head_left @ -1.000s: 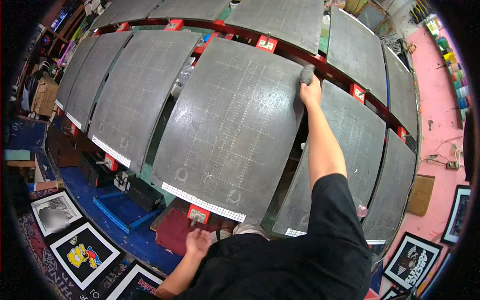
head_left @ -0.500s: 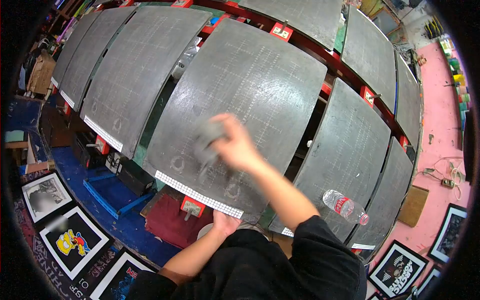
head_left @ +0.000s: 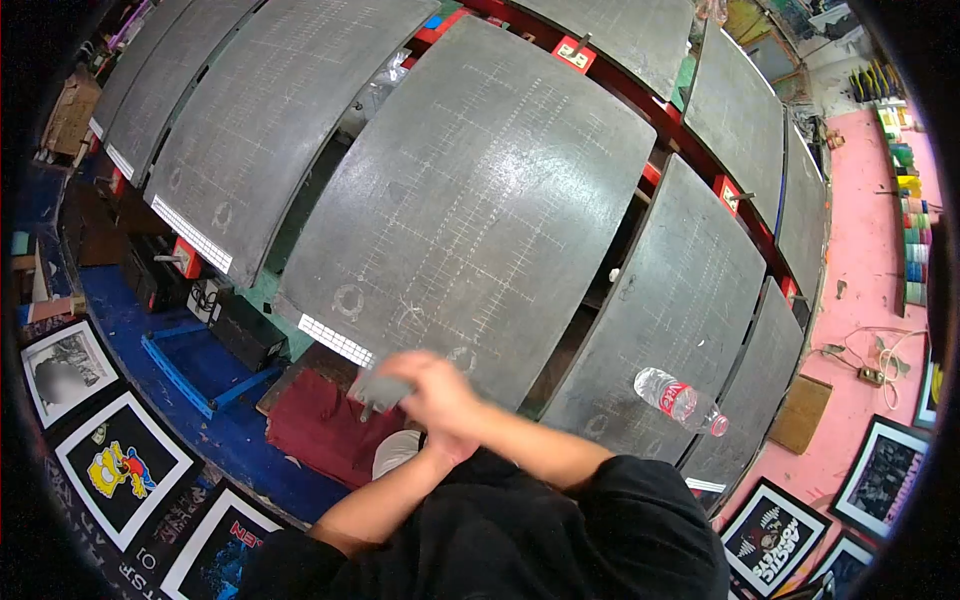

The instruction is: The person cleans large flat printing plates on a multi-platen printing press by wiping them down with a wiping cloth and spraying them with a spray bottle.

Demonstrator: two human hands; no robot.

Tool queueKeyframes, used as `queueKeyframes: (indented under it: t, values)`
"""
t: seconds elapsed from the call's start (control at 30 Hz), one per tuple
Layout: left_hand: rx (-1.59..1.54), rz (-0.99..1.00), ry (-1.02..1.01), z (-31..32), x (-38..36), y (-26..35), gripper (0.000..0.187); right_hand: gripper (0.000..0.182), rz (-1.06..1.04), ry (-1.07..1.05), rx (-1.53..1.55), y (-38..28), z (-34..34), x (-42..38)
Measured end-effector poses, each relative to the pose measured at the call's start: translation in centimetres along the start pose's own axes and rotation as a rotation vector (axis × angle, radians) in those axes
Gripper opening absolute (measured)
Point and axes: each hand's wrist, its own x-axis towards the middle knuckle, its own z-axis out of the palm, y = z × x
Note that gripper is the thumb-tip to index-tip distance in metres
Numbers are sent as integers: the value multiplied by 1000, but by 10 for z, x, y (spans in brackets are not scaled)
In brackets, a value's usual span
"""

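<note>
A large grey board (head_left: pixel 470 190) with white grid marks lies in front of me, a white gridded strip (head_left: pixel 336 340) along its near edge. My right hand (head_left: pixel 440 395), blurred by motion, is at that near edge with its fingers closed round a small grey object (head_left: pixel 382 390), which looks like a cloth or pad. My left hand (head_left: pixel 453 447) is just below, close to my right wrist, at the board's near edge. My right hand and forearm hide its fingers.
More grey boards (head_left: pixel 680 290) stand on both sides, with red brackets (head_left: pixel 575 54) between them. A plastic bottle (head_left: pixel 680 400) lies on the right board. Dark red cloth (head_left: pixel 320 425) and a blue frame (head_left: pixel 205 375) are at the lower left.
My right hand has come down from the middle of the board to its near edge, with the grey object still in it. The view has shifted slightly.
</note>
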Motion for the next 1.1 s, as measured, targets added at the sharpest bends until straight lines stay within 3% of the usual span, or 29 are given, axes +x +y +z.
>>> queueKeyframes:
  t: [0.07, 0.1, 0.13, 0.17, 0.2, 0.23, 0.33, 0.37, 0.4, 0.47, 0.57, 0.6, 0.63, 0.67, 0.7, 0.73, 0.77, 0.8, 0.87, 0.93, 0.97, 1.0, 1.03, 1.07, 1.1]
  values:
    - [157, -103, -198, -16, -2, 3, 89, 53, 311, -179, 607, -25, 27, 3]
    - [101, -187, -645, -56, 12, 5, 85, 51, 288, -50, 652, -22, 23, 7]
    - [255, 15, -118, -58, 14, -3, 92, 49, 268, 83, 694, -17, 9, 14]
    - [122, -41, -204, -39, 3, 4, 94, 54, 164, 227, 682, -9, -17, 22]
    - [-14, -98, -292, -14, -11, 13, 95, 56, 375, 250, 857, -16, -61, 29]
    - [-21, -99, -296, -7, -17, 16, 95, 52, 334, 272, 1062, -21, -108, 34]
    - [-6, -117, -254, -5, -22, 23, 96, 53, 420, 861, 206, 18, -221, 47]
    - [-10, -105, -240, -9, -22, 25, 97, 46, 72, 1115, -273, 81, -257, 53]
    - [-12, -92, -224, -13, -22, 26, 98, 43, 126, 1243, -433, 103, -285, 57]
    - [-20, -70, -240, -19, -20, 29, 97, 42, 222, 1170, -970, 169, -322, 58]
    - [-15, -47, -244, -20, -20, 31, 97, 41, 150, 1117, -898, 168, -290, 74]
    - [-6, -45, -240, -19, -21, 31, 98, 41, 70, 1006, -771, 143, -264, 77]
    - [-3, -51, -238, -22, -18, 31, 98, 45, -151, 896, -894, 114, -218, 83]
    - [-12, -64, -283, -27, -13, 30, 97, 48, -227, 651, -620, 104, -170, 93]
    - [-23, -76, -328, -29, -9, 27, 97, 51, -86, 358, -562, 51, -115, 87]
    - [-19, -77, -326, -30, -8, 23, 97, 54, -200, 82, -384, 13, -67, 82]
    - [6, -31, -297, -29, -8, 20, 96, 51, -431, -90, 92, 19, -13, 89]
    - [32, 17, -268, -28, -5, 21, 96, 46, -377, -244, 319, -15, 18, 85]
    - [116, 47, -297, -26, -3, 25, 96, 47, -304, -326, 490, -53, 38, 87]
    - [18, 29, -280, -25, -13, 30, 89, 50, 138, -428, 657, -61, -4, 90]
    - [19, 46, -193, -22, -15, 33, 90, 52, -269, -134, 549, -24, -10, 100]
    - [31, 40, -132, -17, -21, 37, 90, 54, -235, 62, 403, -16, -50, 100]
    - [11, 60, -139, -21, -22, 40, 86, 57, -3, 124, 617, -3, -94, 100]
    - [-12, 82, -145, -27, -23, 41, 83, 61, 131, 332, 754, 0, -140, 96]
    - [-27, 88, -150, -37, -21, 42, 83, 60, 284, 540, 577, 27, -186, 95]
